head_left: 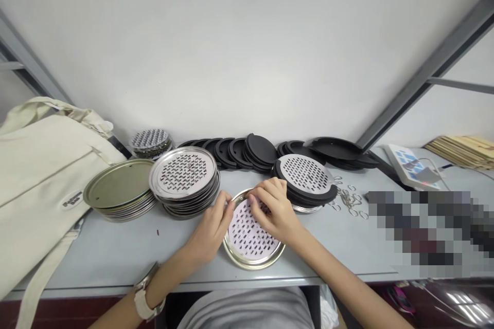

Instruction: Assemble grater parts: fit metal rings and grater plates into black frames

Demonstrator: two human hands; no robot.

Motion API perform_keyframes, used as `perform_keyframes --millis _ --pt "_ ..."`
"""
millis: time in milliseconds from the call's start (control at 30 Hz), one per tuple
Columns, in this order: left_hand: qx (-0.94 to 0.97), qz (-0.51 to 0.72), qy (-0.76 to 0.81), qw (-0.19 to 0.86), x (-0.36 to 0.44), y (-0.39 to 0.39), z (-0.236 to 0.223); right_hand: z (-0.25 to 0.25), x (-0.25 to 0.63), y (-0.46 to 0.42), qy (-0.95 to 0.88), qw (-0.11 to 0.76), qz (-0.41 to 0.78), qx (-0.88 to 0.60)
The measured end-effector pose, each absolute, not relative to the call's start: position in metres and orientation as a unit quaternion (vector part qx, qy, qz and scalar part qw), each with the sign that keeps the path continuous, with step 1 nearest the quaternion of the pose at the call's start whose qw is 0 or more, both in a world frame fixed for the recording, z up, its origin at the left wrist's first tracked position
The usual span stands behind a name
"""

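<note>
In front of me on the table is a round grater [252,236], a perforated plate sitting inside a gold-coloured metal rim [257,266]. My left hand [206,231] is closed on the rim's upper left edge, thumb and forefinger pinching it. At the upper edge my right hand [276,211] bends its fingers over the rim, its thumb on the inside. What lies beneath the right fingers is hidden. Close by on the right, a perforated plate [306,172] rests in a black holder [301,198] on a pile. To the left stands a stack of silver-rimmed graters [185,172].
Gold-coloured round lids [119,185] are stacked beside a cream bag [50,164]. Black round holders [262,150] line the wall, with perforated discs [150,139] at the back left. Small metal rings [352,199] lie to the right, before a white box [411,167] and wooden boards [463,149].
</note>
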State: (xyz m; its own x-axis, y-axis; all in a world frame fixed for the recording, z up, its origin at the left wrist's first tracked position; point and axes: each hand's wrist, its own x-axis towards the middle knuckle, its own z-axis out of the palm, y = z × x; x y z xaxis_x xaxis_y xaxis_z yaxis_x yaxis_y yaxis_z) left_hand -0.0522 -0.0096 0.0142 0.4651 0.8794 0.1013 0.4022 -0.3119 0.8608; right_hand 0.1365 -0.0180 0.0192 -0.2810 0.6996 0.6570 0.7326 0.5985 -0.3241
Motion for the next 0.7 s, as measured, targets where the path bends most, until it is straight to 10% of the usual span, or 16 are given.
perform_keyframes --millis 700 --pt "0.742 0.34 0.419 0.398 -0.053 -0.007 0.003 0.021 0.138 -0.017 -0.714 0.45 0.173 -0.508"
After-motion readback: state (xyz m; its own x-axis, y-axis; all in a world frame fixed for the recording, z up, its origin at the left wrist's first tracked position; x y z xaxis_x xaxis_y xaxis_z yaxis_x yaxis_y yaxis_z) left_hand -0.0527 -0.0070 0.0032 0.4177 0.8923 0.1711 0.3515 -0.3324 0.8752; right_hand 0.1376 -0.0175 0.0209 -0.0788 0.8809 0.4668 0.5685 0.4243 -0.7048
